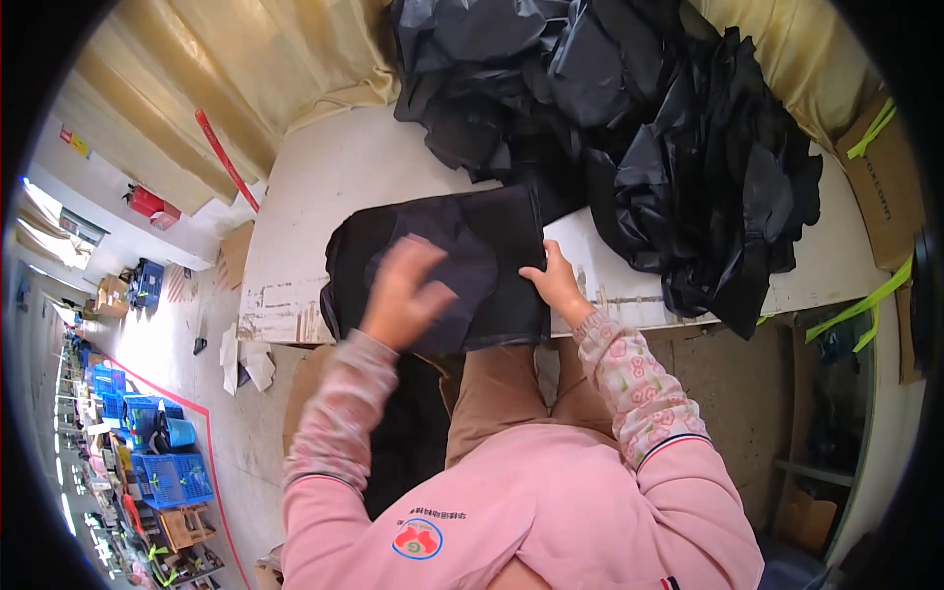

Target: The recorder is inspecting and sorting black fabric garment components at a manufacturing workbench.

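**Two hands on a dark fabric piece at the near tabletop edge**

Left hand (405, 292): fingers spread wide, palm down over the dark fabric piece (442, 267). Motion-blurred, so whether the palm presses the cloth or hangs just above it cannot be told; it grips nothing.

Right hand (556, 280): fingers loosely open, laid flat on the fabric's right border, near its lower right corner, with the fingertips on the cloth. No pinch visible.

Fabric piece: roughly rectangular, lying flat at the near edge of the white tabletop (334, 177), left of centre. Long axis runs left to right along that edge, tilted slightly so the right end sits farther from the person. A smaller, lighter-toned flap or patch lies on its middle, partly under the left hand.

Hard to make out: the fabric's near border seems to overhang the tabletop edge. The far right corner merges with the heap of black plastic bags (649, 118) filling the far right of the tabletop; the boundary between the two is unclear. The person's pink sleeves cover the lap below.
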Tool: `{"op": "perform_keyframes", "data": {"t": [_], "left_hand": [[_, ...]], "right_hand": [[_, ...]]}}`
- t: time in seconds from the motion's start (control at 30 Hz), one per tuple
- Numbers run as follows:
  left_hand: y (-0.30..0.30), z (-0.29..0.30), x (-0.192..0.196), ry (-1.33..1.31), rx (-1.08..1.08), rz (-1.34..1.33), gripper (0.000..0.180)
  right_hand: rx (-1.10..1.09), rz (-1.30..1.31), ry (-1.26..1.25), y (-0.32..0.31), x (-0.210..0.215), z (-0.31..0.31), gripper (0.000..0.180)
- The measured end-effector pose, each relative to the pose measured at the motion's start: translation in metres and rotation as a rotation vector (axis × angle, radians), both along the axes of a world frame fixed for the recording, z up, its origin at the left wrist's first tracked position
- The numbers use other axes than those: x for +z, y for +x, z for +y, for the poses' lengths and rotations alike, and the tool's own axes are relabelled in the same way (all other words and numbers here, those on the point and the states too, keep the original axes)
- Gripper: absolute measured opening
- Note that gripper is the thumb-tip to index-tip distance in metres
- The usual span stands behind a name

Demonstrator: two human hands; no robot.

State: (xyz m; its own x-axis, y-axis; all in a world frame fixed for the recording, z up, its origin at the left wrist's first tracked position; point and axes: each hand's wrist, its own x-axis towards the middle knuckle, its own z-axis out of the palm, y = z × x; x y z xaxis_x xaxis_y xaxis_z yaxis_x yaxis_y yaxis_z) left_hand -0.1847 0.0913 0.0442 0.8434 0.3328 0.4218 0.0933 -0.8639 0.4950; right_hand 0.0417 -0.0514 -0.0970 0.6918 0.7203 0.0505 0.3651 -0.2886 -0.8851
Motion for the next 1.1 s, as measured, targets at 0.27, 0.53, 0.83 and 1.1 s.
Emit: {"op": "perform_keyframes", "data": {"t": [0.27, 0.53, 0.83, 1.1], "left_hand": [[0.009, -0.061, -0.098, 0.267, -0.168, 0.551, 0.09], [0.032, -0.073, -0.112, 0.226, -0.228, 0.462, 0.081], [0.023, -0.066, -0.095, 0.101, -0.187, 0.474, 0.076], [0.056, -0.05, -0.045, -0.192, -0.267, 0.204, 0.062]], "right_hand": [[-0.029, -0.006, -0.283, 0.006, 0.061, 0.042, 0.062], [-0.313, -0.016, 0.25, 0.108, 0.073, 0.102, 0.024], [-0.825, -0.76, 0.42, 0.139, 0.158, -0.131, 0.013], [-0.801, -0.521, 0.047, 0.235, 0.091, -0.226, 0.024]]}}
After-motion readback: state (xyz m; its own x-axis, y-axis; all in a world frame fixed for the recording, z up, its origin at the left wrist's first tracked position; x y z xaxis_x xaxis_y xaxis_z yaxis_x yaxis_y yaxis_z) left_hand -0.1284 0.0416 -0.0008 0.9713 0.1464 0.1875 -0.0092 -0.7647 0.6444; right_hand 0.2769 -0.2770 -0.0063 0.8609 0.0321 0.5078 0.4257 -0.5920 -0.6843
